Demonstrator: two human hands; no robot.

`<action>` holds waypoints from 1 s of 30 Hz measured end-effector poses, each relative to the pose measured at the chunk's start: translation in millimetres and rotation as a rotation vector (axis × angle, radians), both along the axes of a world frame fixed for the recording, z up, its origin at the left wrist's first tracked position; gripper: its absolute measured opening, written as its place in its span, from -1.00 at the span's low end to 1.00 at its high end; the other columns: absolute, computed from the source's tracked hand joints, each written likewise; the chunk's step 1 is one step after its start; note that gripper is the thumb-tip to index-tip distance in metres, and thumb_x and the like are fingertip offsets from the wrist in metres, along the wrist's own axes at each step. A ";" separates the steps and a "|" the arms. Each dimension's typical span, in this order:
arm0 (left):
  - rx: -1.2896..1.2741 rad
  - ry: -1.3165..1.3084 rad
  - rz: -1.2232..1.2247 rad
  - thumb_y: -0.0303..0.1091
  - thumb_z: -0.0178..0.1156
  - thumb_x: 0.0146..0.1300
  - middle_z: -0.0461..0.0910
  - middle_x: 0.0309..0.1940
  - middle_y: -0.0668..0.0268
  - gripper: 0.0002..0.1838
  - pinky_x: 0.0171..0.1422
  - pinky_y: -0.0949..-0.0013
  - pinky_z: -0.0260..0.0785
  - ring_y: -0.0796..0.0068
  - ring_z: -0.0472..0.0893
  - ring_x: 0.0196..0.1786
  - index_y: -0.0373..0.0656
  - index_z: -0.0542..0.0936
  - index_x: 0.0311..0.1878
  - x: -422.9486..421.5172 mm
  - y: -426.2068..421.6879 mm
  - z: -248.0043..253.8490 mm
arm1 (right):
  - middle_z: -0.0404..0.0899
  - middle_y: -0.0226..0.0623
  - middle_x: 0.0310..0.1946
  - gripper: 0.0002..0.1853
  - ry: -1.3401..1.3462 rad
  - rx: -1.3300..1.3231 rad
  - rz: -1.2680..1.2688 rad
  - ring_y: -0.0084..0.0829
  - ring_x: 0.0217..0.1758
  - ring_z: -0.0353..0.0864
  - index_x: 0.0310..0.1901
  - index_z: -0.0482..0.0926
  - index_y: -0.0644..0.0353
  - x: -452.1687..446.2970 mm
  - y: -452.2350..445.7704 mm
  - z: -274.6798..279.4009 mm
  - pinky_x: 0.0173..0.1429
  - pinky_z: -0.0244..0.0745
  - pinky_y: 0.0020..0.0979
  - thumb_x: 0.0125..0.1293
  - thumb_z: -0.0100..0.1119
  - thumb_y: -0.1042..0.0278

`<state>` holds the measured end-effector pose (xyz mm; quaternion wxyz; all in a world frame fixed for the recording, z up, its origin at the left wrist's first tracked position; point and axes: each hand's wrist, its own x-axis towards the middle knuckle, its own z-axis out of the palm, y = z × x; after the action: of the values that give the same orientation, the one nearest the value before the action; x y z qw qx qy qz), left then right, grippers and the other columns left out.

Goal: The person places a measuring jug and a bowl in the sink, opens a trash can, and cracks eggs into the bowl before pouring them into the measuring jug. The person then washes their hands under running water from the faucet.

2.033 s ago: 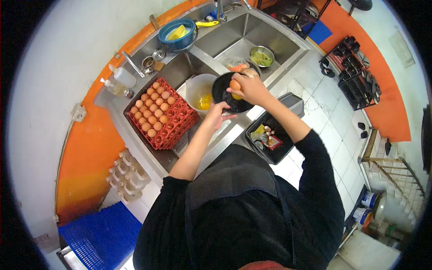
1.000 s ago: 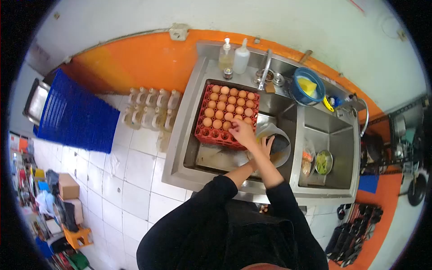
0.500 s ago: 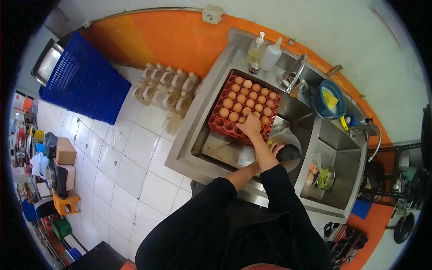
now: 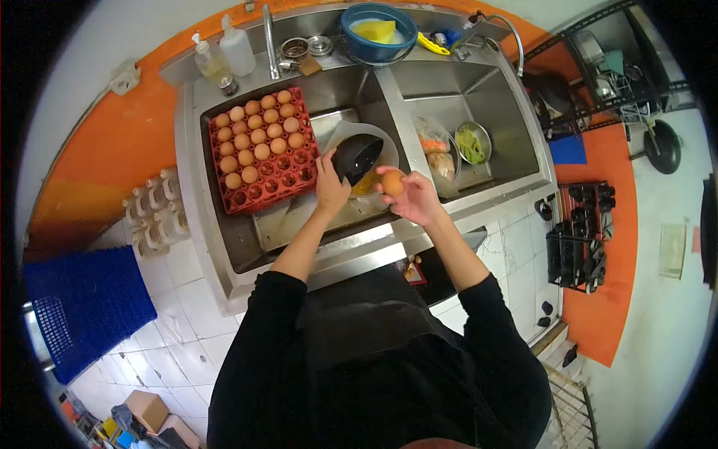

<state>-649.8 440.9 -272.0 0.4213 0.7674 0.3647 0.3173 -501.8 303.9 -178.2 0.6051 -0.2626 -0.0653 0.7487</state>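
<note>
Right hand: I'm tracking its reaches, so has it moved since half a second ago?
Yes: against the sink, the right hand has moved rightward, from over the egg tray to by the pale bowl.

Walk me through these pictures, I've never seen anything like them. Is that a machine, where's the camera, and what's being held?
There's no machine: these are a person's own bare hands. One camera, worn on that person's head, looks forward and down, so the edges look curved.

The left hand holds a black bowl at the mouth of a pale container. The right hand holds a brown egg.

It all happens at a steel sink with two basins. The left basin also holds a red egg tray, partly filled; the right has a metal bowl with green pieces.
</note>
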 end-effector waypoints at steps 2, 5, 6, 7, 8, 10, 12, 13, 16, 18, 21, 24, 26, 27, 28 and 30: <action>0.007 -0.003 0.005 -0.62 0.13 -0.06 0.22 0.15 -0.06 -0.28 0.25 0.03 0.28 -0.21 0.36 0.16 -0.17 0.19 0.26 -0.7 -0.6 0.1 | 0.56 -0.23 -0.18 -0.58 0.076 -0.051 -0.005 -0.32 -0.31 0.59 -0.03 0.48 0.13 16.1 -21.8 -26.1 -0.36 0.47 -0.49 0.32 -0.03 -0.05; -0.014 -0.008 0.002 -0.62 0.12 -0.06 0.21 0.14 -0.07 -0.28 0.25 0.03 0.28 -0.20 0.36 0.17 -0.17 0.18 0.27 -0.4 0.2 1.5 | 0.56 -0.25 -0.38 -0.61 -1.034 -0.306 0.066 -0.33 -0.43 0.58 -0.24 0.51 0.13 9.8 -35.1 -47.9 -0.48 0.47 -0.34 0.35 -0.02 -0.08; -0.012 -0.012 0.001 -0.62 0.12 -0.06 0.21 0.14 -0.07 -0.28 0.26 0.04 0.27 -0.20 0.35 0.17 -0.18 0.18 0.27 0.4 -0.1 1.6 | 0.56 -0.23 -0.40 -0.62 -1.540 -0.355 0.113 -0.31 -0.44 0.59 -0.25 0.52 0.13 3.5 -37.0 -49.1 -0.49 0.48 -0.29 0.35 -0.01 -0.07; -0.011 -0.015 -0.001 -0.62 0.11 -0.06 0.22 0.13 -0.07 -0.28 0.26 0.04 0.27 -0.20 0.35 0.17 -0.18 0.19 0.27 0.4 -0.1 1.6 | 0.55 -0.15 -0.42 -0.68 -2.057 -0.225 0.186 -0.19 -0.45 0.62 -0.28 0.52 0.12 -2.6 -42.9 -47.5 -0.45 0.51 -0.14 0.31 0.02 0.00; -0.007 -0.031 0.010 -0.62 0.11 -0.06 0.22 0.13 -0.07 -0.28 0.27 0.05 0.26 -0.19 0.35 0.18 -0.18 0.19 0.26 -0.1 0.1 1.2 | 0.56 -0.13 -0.41 -0.70 -2.177 -0.224 0.237 -0.14 -0.45 0.62 -0.28 0.52 0.12 -8.8 -47.1 -50.9 -0.44 0.51 -0.12 0.30 0.02 0.03; -0.002 -0.065 0.025 -0.63 0.10 -0.07 0.23 0.11 -0.06 -0.29 0.28 0.06 0.25 -0.18 0.34 0.18 -0.18 0.20 0.26 1.0 -1.0 0.0 | 0.56 -0.09 -0.39 -0.74 -2.419 -0.231 0.345 -0.05 -0.44 0.62 -0.27 0.52 0.11 -14.4 -55.1 -64.8 -0.40 0.53 -0.08 0.27 0.04 0.08; 0.000 -0.054 0.034 -0.63 0.09 -0.08 0.24 0.10 -0.06 -0.29 0.29 0.07 0.24 -0.17 0.34 0.18 -0.19 0.20 0.26 1.4 -1.6 -0.3 | 0.55 -0.10 -0.41 -0.77 -2.450 -0.175 0.344 -0.06 -0.48 0.62 -0.28 0.52 0.10 -7.9 -55.2 -66.4 -0.42 0.54 -0.08 0.26 0.02 0.13; 0.000 -0.047 0.039 -0.64 0.08 -0.08 0.24 0.10 -0.06 -0.29 0.30 0.07 0.23 -0.17 0.34 0.18 -0.20 0.20 0.26 0.3 -2.7 -0.2 | 0.56 -0.10 -0.41 -0.77 -2.450 -0.192 0.315 -0.06 -0.48 0.62 -0.28 0.52 0.10 -8.9 -54.0 -63.7 -0.42 0.54 -0.08 0.27 0.02 0.13; -0.020 -0.072 0.043 -0.64 0.06 -0.08 0.25 0.09 -0.07 -0.30 0.31 0.08 0.21 -0.16 0.33 0.18 -0.22 0.20 0.25 -1.0 -4.0 -0.8 | 0.56 -0.14 -0.43 -0.77 -2.476 -0.237 0.316 -0.09 -0.48 0.62 -0.31 0.52 0.10 -11.5 -54.7 -62.0 -0.42 0.54 -0.12 0.26 0.06 0.11; -0.041 -0.084 0.078 -0.64 0.05 -0.09 0.25 0.09 -0.08 -0.30 0.31 0.08 0.21 -0.15 0.33 0.18 -0.23 0.20 0.25 -0.1 -3.6 -1.4 | 0.56 -0.16 -0.44 -0.76 -2.485 -0.260 0.310 -0.10 -0.48 0.62 -0.32 0.53 0.11 -12.0 -55.7 -63.5 -0.42 0.54 -0.13 0.25 0.07 0.10; -0.096 -0.097 0.126 -0.63 0.05 -0.09 0.26 0.11 -0.10 -0.31 0.34 0.09 0.16 -0.12 0.31 0.21 -0.25 0.21 0.24 2.1 -6.4 -8.2 | 0.56 -0.18 -0.47 -0.74 -2.456 -0.275 0.238 -0.13 -0.49 0.61 -0.32 0.53 0.12 -8.4 -59.8 -66.3 -0.42 0.53 -0.15 0.26 0.08 0.09; -0.318 -0.078 0.127 -0.62 0.06 -0.09 0.26 0.14 -0.10 -0.30 0.25 0.04 0.30 -0.10 0.37 0.18 -0.25 0.18 0.24 5.9 -13.2 -15.4 | 0.56 -0.25 -0.49 -0.73 -2.185 -0.285 0.047 -0.29 -0.51 0.60 -0.30 0.52 0.12 -1.5 -60.1 -64.1 -0.39 0.51 -0.28 0.28 0.13 0.07; -0.593 -0.079 0.076 -0.61 0.06 -0.09 0.26 0.14 -0.09 -0.28 0.08 0.00 0.45 -0.09 0.44 0.10 -0.23 0.15 0.25 8.5 -20.5 -12.6 | 0.55 -0.28 -0.49 -0.71 -1.706 -0.319 -0.129 -0.43 -0.47 0.59 -0.22 0.54 0.12 12.2 -54.1 -53.3 -0.29 0.50 -0.40 0.29 0.15 0.05; -0.769 -0.084 0.028 -0.60 0.06 -0.09 0.27 0.13 -0.08 -0.27 -0.04 -0.01 0.53 -0.08 0.48 0.05 -0.22 0.13 0.26 4.9 -31.3 35.6 | 0.54 -0.39 -0.45 -0.74 -1.261 -0.311 -0.168 -0.62 -0.41 0.49 -0.21 0.49 0.16 19.2 -50.6 -44.1 -0.26 0.41 -0.53 0.28 0.22 0.14; -0.946 -0.085 -0.024 -0.60 0.06 -0.09 0.28 0.13 -0.07 -0.26 -0.16 -0.02 0.60 -0.07 0.52 0.00 -0.21 0.11 0.26 2.1 -39.3 64.5 | 0.54 -0.40 -0.43 -0.75 -1.237 -0.205 -0.205 -0.64 -0.38 0.48 -0.20 0.48 0.16 12.1 -47.0 -20.6 -0.25 0.39 -0.54 0.26 0.24 0.18; -1.063 -0.105 -0.103 -0.58 0.05 -0.10 0.31 0.08 -0.04 -0.22 -0.41 0.03 0.63 -0.03 0.58 -0.15 -0.14 0.06 0.29 3.6 -46.7 53.8 | 0.55 -0.44 -0.38 -0.75 -1.188 0.011 -0.283 -0.69 -0.33 0.47 -0.17 0.46 0.17 -6.4 -34.3 28.8 -0.25 0.37 -0.55 0.24 0.27 0.27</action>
<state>-646.2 394.2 -218.2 0.7845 0.4482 0.4154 0.1057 -508.2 269.6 -149.4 0.5602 -0.6383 -0.3598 0.3864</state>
